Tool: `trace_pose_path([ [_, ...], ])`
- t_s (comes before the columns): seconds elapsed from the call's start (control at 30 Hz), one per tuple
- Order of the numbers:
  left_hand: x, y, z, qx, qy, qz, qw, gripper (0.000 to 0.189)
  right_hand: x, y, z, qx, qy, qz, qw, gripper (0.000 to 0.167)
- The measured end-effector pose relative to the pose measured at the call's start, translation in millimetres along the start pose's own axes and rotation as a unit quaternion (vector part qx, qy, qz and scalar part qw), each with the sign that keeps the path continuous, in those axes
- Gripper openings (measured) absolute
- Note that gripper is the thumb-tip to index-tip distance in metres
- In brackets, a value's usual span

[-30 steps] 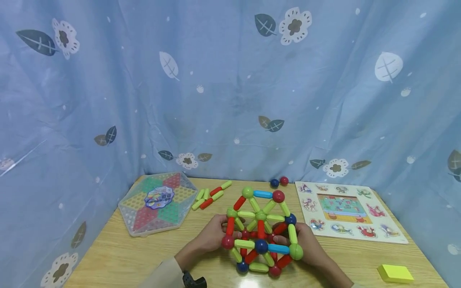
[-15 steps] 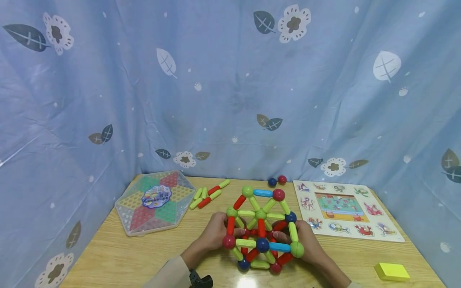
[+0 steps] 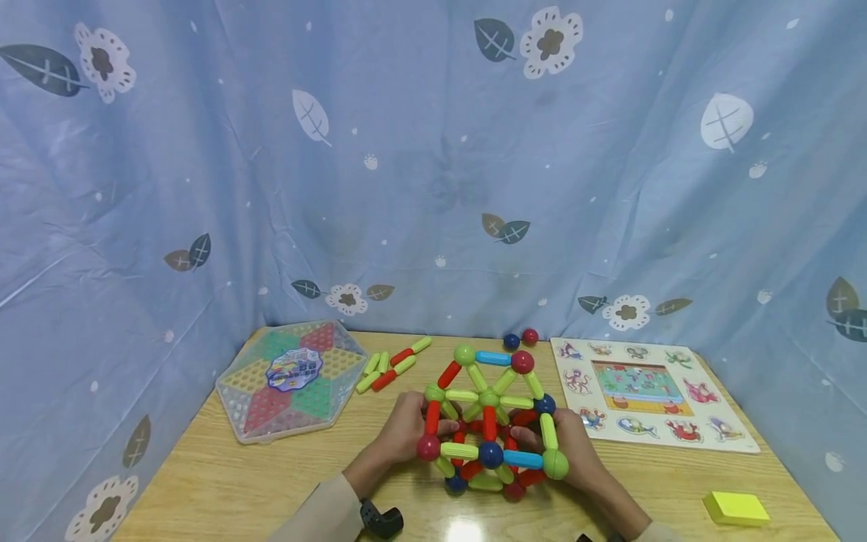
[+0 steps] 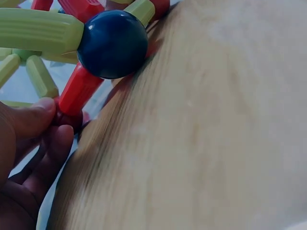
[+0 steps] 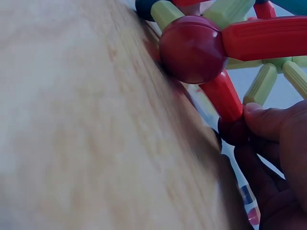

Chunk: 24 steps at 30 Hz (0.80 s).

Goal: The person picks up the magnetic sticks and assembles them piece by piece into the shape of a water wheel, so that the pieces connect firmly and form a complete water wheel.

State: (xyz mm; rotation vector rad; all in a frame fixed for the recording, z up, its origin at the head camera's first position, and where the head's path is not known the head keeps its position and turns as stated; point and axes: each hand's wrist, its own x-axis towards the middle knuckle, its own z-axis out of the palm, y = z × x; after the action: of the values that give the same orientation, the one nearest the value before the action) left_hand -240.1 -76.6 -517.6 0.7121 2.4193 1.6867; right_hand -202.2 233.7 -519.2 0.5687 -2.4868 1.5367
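Note:
A magnetic ball-and-stick structure (image 3: 491, 455) of green, red and blue rods joined by coloured balls stands between both hands at the table's front. From its left side my left hand (image 3: 403, 430) grips it low down; in the left wrist view, thumb and fingers pinch a dark red ball (image 4: 67, 120) below a red rod. My right hand (image 3: 570, 449) does likewise on the other side, pinching another dark red ball (image 5: 233, 132) in the right wrist view. A navy ball (image 4: 113, 44) and a larger-looking red ball (image 5: 193, 49) sit close to the tabletop. Rods partly hide the fingertips.
Several loose green and red rods (image 3: 383, 374) lie behind the left hand, beside a hexagonal board-game box (image 3: 291, 384). Two balls (image 3: 511, 342), navy and red, rest at the back edge. At right are a picture puzzle board (image 3: 569, 391) and a yellow block (image 3: 735, 508).
The structure has shifted slightly away and tipped a little, its lower front balls now higher in view. Both hands moved with it, keeping their grip. The head view shifted slightly.

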Motion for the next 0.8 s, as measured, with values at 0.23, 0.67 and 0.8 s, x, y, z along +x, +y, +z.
trace_pose_path([
  [0.23,8.2,-1.0,-1.2,0.018,0.024,0.005,0.9995,0.013,8.8,5.9,2.3,-0.022,0.02,0.009,0.9995,0.017],
  [0.67,7.3,-5.7,-0.8,0.007,0.014,-0.007,0.9999,0.018,8.4,5.6,-0.7,-0.007,0.005,0.013,0.9999,0.023],
  [0.8,6.2,-7.5,-2.0,-0.008,0.007,-0.001,0.9999,0.021,9.0,7.7,-3.2,0.001,-0.011,0.021,0.9997,0.023],
])
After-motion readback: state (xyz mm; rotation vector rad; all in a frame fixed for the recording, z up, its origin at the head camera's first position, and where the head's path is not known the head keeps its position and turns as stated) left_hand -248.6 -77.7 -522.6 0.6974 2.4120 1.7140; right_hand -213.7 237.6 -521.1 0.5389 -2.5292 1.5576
